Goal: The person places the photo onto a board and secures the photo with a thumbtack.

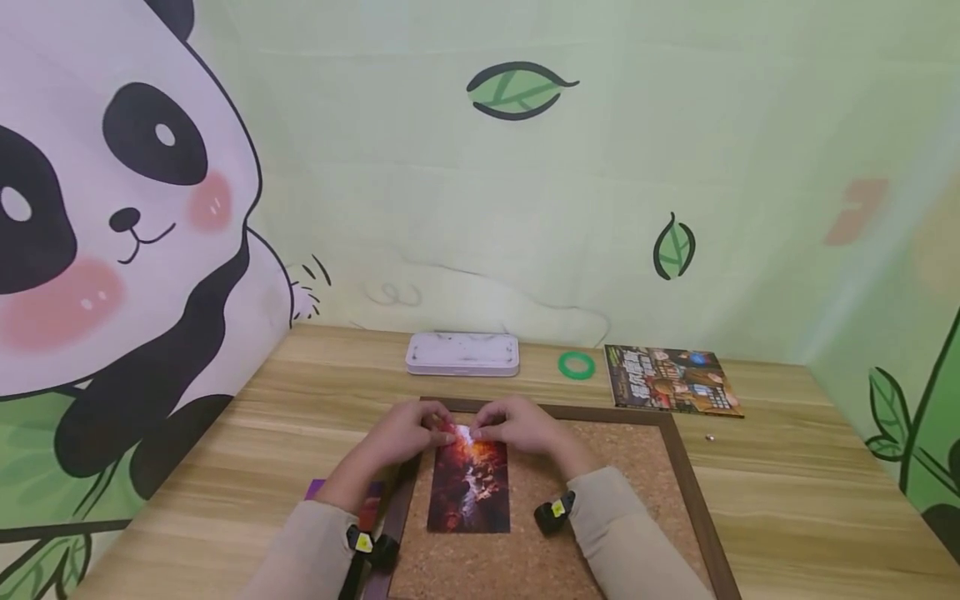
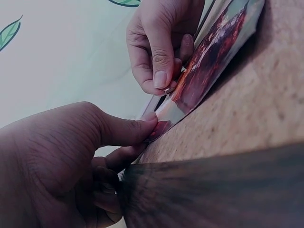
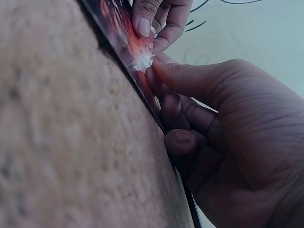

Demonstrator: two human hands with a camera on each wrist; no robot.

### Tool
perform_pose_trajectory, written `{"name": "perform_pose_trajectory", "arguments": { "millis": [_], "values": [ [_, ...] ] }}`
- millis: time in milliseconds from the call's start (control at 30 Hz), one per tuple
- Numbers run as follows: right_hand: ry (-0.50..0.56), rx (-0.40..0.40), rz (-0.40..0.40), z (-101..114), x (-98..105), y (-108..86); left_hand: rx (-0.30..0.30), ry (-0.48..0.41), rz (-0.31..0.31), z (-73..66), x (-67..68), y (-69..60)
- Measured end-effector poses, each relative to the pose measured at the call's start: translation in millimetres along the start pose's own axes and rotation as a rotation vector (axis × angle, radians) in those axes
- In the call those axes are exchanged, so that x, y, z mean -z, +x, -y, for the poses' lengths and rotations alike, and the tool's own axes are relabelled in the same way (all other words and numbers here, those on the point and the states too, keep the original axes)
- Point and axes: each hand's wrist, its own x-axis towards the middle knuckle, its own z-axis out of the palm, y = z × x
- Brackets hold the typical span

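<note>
A glossy picture print in red, orange and dark tones lies over the upper left of a cork board. At its top edge my left hand pinches the corner, the thumb on the printed face. My right hand is close beside it at the same edge. Between its thumb and forefinger it pinches a small shiny pin-like piece, mostly covered by the fingertips. In the left wrist view the print stands slightly off the cork. Whether the pin-like piece touches the print I cannot tell.
Behind the board's dark wooden frame sit a white case, a green tape ring and an illustrated booklet. A tiny shiny object lies right of the board. A purple-edged item shows under the left forearm.
</note>
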Motion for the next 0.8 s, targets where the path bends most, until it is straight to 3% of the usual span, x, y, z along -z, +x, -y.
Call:
{"name": "perform_pose_trajectory", "arguments": {
  "millis": [233, 500, 800],
  "values": [
    [-0.028, 0.001, 0.014, 2.4, -0.2, 2.5, 0.001, -0.003, 0.0, 2.4, -0.4, 1.6],
    [-0.059, -0.021, 0.007, 8.3, -0.3, 1.0, -0.06, -0.022, 0.071, 6.2, 4.9, -1.9],
    [-0.054, -0.052, 0.002, 8.7, -1.0, 2.6, -0.061, -0.081, 0.105, 10.7, 6.5, -1.4]
  ]
}}
